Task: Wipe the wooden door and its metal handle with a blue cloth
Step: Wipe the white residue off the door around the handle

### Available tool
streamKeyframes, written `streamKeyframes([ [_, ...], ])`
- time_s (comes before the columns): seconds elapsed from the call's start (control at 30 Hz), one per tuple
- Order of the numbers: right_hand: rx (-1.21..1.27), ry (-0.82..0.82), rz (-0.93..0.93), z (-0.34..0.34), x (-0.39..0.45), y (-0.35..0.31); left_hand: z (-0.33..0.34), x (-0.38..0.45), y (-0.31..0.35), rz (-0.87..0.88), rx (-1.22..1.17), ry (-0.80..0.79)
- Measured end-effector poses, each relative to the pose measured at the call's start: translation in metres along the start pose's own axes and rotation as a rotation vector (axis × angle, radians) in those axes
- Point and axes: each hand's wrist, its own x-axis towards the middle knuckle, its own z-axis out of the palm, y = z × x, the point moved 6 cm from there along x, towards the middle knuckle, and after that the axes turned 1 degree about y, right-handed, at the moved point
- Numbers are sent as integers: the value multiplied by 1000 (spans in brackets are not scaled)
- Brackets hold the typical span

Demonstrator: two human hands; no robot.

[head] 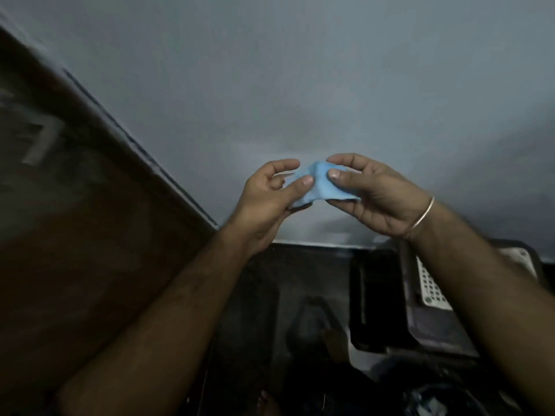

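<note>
A small folded blue cloth (318,184) is held up in front of a grey wall, pinched between both hands. My left hand (267,199) grips its left end with thumb and fingers. My right hand (372,193), with a thin metal bangle on the wrist, grips its right end. The brown wooden door (84,235) fills the left side of the view, blurred, well to the left of both hands. A pale metal handle (42,139) shows on the door at the far left, blurred.
The grey wall (300,70) spans the upper view. Below are a dark floor, a dark crate-like container (420,319) with a white perforated piece (432,286) at the lower right, and my bare feet (333,337) near the bottom middle.
</note>
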Motion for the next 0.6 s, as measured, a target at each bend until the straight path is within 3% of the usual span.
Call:
streamKeyframes([
  [0.1, -94, -23, -29, 56, 18, 4, -58, -30, 38, 210, 367, 398],
  [0.17, -197, -29, -60, 87, 26, 8, -80, -47, 54, 281, 353, 498],
  [0.37, -288, -201, -23, 181, 46, 32, -122, -87, 67, 194, -168, 470],
  [0.6, -547, -420, -159, 277, 53, 34, -180, -130, 99, 333, -255, 622],
])
